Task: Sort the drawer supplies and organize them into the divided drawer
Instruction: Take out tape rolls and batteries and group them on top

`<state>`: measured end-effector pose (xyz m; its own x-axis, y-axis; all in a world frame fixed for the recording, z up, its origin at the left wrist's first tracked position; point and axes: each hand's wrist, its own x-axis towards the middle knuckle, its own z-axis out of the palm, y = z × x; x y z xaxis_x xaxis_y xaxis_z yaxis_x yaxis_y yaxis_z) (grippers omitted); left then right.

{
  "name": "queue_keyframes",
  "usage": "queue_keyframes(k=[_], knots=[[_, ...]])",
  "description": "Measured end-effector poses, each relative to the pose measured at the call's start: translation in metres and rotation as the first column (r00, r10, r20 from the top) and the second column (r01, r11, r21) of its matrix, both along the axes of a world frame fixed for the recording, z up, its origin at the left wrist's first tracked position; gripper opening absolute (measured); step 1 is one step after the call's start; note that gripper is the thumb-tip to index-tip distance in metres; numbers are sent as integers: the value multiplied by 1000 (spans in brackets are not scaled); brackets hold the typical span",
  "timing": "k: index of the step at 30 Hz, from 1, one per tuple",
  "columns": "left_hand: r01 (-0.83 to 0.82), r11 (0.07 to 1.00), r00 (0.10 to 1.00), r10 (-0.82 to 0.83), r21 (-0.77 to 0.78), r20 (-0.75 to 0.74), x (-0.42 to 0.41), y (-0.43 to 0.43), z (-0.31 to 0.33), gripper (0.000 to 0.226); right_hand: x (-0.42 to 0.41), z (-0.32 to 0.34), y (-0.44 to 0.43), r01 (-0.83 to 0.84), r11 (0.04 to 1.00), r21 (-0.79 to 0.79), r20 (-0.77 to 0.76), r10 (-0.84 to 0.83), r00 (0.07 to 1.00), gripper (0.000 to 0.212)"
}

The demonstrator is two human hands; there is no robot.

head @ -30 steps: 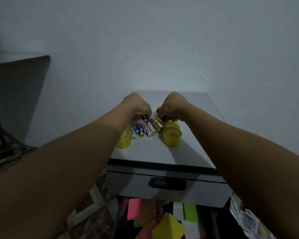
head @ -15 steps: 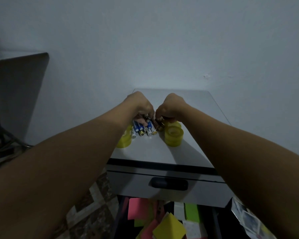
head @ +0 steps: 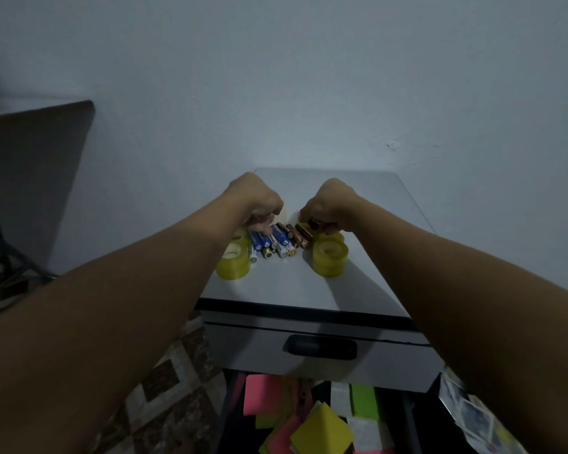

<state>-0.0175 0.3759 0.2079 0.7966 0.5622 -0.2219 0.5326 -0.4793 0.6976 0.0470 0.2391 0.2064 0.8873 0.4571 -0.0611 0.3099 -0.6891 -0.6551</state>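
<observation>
1. Head view: batteries lie in a row on the grey cabinet top, between a left tape roll and a right tape roll, both yellow.
2. The left hand curls its fingers onto the blue ones; I cannot tell whether it grips any.
3. The right hand pinches a brown battery at the row's right end.
4. Below, an open drawer holds coloured sticky notes.

The grey cabinet top carries a row of batteries, with yellow tape rolls on both sides of the batteries.
</observation>
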Motion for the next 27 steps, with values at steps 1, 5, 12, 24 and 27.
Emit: queue_keyframes(k=[1,5,12,24,27], knots=[[-10,1000,1000,10,-3,14,-1,1,-1,18,1,0,0,3,1000,-2,6,-3,1000,24],[-25,1000,999,25,-6,37,-2,3,-1,25,1,0,0,-16,999,-38,32,18,999,25],[-18,999,997,15,30,76,-13,2,5,20,-3,-1,6,-75,994,-75,54,80,995,31],[0,999,996,-4,48,89,-32,-7,9,25,-7,-4,1,-58,997,-44,130,64,989,26],[0,999,992,-5,45,126,-38,-9,10,22,-11,-2,-5,-58,998,-17,153,60,986,29]])
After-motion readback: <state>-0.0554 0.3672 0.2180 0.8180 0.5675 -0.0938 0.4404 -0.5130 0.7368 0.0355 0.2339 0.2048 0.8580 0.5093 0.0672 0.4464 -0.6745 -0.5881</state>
